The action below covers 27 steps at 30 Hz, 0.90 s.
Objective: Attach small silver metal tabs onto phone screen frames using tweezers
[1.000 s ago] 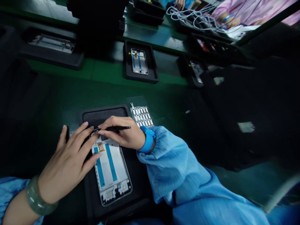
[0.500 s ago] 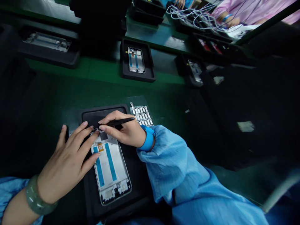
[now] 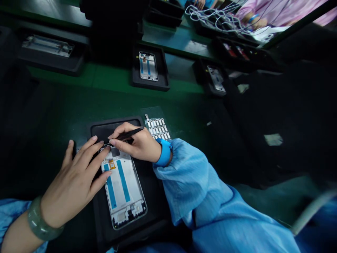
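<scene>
Phone frame (image 3: 123, 188) on one tray (image 3: 113, 126), left hand (image 3: 75, 175), right hand (image 3: 137, 144) with tweezers (image 3: 130, 134)

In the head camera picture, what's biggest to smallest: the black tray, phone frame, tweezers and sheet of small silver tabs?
1. Black tray
2. Phone frame
3. Sheet of small silver tabs and tweezers: too close to rank.

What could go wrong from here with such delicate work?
The fine black tweezers in the right hand sit at the top of the silver-rimmed white phone frame, so a slip might scratch it. The small silver metal pieces on the clear sheet lie beside that wrist and might get knocked.
</scene>
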Motion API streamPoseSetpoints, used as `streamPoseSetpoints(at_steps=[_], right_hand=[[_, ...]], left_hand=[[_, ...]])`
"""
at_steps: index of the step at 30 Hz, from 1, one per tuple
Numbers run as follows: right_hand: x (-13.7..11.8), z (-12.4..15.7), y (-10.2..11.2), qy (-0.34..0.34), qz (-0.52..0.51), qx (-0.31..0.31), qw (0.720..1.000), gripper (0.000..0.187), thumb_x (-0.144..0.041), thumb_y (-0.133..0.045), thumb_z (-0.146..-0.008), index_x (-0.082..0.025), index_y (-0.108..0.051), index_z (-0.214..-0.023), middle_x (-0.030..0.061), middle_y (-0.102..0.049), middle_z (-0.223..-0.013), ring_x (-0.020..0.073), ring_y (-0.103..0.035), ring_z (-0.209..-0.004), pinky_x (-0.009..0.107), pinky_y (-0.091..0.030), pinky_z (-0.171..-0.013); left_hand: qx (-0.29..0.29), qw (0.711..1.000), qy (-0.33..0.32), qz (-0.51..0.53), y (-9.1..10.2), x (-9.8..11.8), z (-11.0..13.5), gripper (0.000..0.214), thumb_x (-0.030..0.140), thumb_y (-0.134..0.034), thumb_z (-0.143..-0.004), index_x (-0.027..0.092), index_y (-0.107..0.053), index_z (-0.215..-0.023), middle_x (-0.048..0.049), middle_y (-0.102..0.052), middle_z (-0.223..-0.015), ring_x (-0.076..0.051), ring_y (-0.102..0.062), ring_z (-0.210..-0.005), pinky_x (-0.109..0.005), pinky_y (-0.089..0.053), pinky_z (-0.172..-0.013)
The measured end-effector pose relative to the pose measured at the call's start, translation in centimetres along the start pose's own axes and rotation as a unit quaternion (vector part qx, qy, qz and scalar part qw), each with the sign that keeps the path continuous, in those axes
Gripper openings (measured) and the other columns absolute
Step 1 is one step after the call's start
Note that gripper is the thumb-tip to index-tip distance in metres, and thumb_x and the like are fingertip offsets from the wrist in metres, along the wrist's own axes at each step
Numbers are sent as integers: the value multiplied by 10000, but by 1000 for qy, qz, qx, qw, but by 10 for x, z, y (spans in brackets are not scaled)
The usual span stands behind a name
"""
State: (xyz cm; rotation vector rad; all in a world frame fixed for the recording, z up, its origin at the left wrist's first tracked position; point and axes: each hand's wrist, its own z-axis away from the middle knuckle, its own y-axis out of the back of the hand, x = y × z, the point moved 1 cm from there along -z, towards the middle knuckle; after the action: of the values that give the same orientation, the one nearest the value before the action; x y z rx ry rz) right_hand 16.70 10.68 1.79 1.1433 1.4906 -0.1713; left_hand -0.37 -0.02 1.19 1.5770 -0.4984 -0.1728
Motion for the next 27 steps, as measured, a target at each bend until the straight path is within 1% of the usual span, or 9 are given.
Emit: streamPoseSetpoints(at_steps=[4,14,22,27], right_hand=[[0,0,-1,14,12,7,1000,132,-233,-565,-833,-115,-588,-887,49,-643,-869,107,-621,-788,219,-506,-737],[0,0,-2,15,16,12,1000,143,-238,-572,-829,-107,-591,-882,42,-641,-852,99,-622,-759,195,-502,-687],[1,-2,-5,-10,16,21,1000,151,-269,-575,-824,-121,-585,-851,14,-624,-823,74,-610,-694,176,-495,-647],[-1,-8,-9,-40,30,-1,999,145,-263,-559,-832,-124,-552,-873,-4,-612,-760,63,-606,-636,158,-482,-602]], left_hand=[[1,1000,1,3,-1,0,0,495,441,-400,-875,199,-375,-1306,-101,-470,-1303,-283,-293,-1316,-607,-196,-1061],[0,1000,1,-5,0,1,0,477,434,-377,-886,201,-371,-1303,-100,-469,-1297,-271,-284,-1320,-608,-205,-1054],[0,1000,-2,-12,-1,0,1,479,449,-373,-886,204,-376,-1298,-104,-462,-1305,-268,-273,-1325,-608,-210,-1051],[2,1000,-11,-28,1,1,0,484,448,-360,-890,187,-384,-1296,-119,-469,-1301,-275,-279,-1322,-616,-208,-1046]])
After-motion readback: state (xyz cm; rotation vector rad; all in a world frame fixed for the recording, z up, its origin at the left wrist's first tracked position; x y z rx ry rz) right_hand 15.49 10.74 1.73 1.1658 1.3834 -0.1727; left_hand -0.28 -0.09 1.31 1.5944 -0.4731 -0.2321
